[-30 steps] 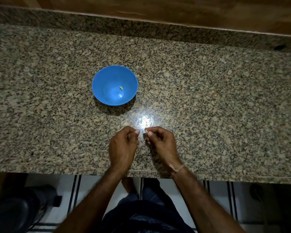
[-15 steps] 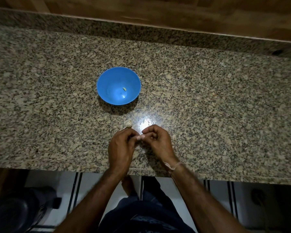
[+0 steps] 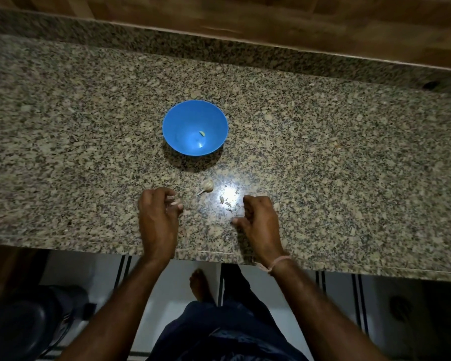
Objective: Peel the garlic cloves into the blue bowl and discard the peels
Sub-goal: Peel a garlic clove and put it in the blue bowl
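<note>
The blue bowl stands on the granite counter, and one peeled clove lies inside it. Below the bowl a garlic bulb piece with a short stem lies on the counter. A few loose peels lie to its right, beside a bright light reflection. My left hand hovers left of the garlic with its fingers curled toward the thumb, and what they enclose is hidden. My right hand sits right of the peels with its fingers curled under and its thumb pointing left. I see nothing in it.
The counter's front edge runs just under my wrists. A raised granite ledge and wood panelling close off the back. A dark round object sits on the floor at lower left, and my foot shows below the edge.
My hands were pinched together over a clove and have now pulled apart to either side. This uncovers the garlic piece and the peels on the counter. The camera view also shifted.
</note>
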The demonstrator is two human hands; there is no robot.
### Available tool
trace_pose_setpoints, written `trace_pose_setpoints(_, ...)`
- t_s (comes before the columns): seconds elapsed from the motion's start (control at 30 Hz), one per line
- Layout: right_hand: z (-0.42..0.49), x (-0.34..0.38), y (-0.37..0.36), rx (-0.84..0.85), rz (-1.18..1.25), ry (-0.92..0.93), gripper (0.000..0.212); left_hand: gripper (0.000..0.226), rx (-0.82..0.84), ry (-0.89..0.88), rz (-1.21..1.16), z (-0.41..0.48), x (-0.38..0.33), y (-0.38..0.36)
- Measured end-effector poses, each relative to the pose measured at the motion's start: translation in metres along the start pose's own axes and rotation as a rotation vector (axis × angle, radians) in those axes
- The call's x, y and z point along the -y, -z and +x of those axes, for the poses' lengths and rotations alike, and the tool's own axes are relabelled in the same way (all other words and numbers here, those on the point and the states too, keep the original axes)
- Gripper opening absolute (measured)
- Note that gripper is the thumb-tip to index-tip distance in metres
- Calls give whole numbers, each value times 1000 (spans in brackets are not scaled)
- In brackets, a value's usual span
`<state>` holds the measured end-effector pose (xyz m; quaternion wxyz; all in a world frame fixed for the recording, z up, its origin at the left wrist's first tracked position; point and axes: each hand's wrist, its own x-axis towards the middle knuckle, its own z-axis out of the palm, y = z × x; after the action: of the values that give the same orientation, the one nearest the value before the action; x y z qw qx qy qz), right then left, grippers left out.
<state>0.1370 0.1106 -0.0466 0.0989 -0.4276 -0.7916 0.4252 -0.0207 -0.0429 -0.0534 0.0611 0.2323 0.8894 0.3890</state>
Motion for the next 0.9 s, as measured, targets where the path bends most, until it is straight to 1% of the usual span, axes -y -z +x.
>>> trace_pose_setpoints(0.03, -6, -1, -3, 28, -91, 21, 58, 24, 24, -22, -46, -8, -6, -2)
trace_pose_setpoints(0.1, -16, -2, -14, 65, -192, 66, 77, 23, 102, -38, -111, -20, -19, -12)
trace_pose_setpoints(0.13, -20, -3, -20, 63, -220, 93, 80, 25, 137, -34, -114, -23, -23, -19)
trace_pose_setpoints(0.17, -19, -3, -24, 46, -232, 114, 80, 27, 168, -24, -110, -23, -28, -26)
trace_pose_setpoints(0.27, -1, 0, -24, -8, -153, 97, 62, 35, 238, 8, -102, -16, -39, -42)
trace_pose_setpoints(0.33, 20, 1, -16, 15, -98, 68, 50, 37, 268, -4, -94, -13, -44, -49)
trace_pose_setpoints(0.4, 30, -2, -9, 59, -79, 88, 44, 36, 274, -37, -71, -10, -47, -55)
trace_pose_setpoints(0.47, 29, -9, -1, 73, -71, 139, 44, 33, 247, -51, -25, -9, -51, -62)
trace_pose_setpoints(0.53, 21, -19, 4, 69, -8, 194, 43, 28, 202, -33, -1, -9, -56, -68)
trace_pose_setpoints(0.63, 19, -31, 6, 83, 117, 161, 32, 17, 168, -47, 11, -12, -62, -77)
trace_pose_setpoints(0.7, 22, -34, 9, 108, 91, 184, 36, 9, 153, -56, 41, -12, -63, -82)
trace_pose_setpoints(0.8, 25, -33, 15, 122, 20, 246, 39, 11, 131, -30, 80, -12, -62, -86)
trace_pose_setpoints(0.83, 27, -34, 14, 129, 2, 268, 34, 13, 110, -17, 76, -14, -63, -86)
trace_pose_setpoints(0.87, 28, -32, 14, 142, 19, 274, 25, 14, 85, -5, 56, -17, -63, -85)
trace_pose_setpoints(0.9, 29, -30, 12, 142, 8, 318, 17, 16, 57, 11, 21, -20, -63, -83)
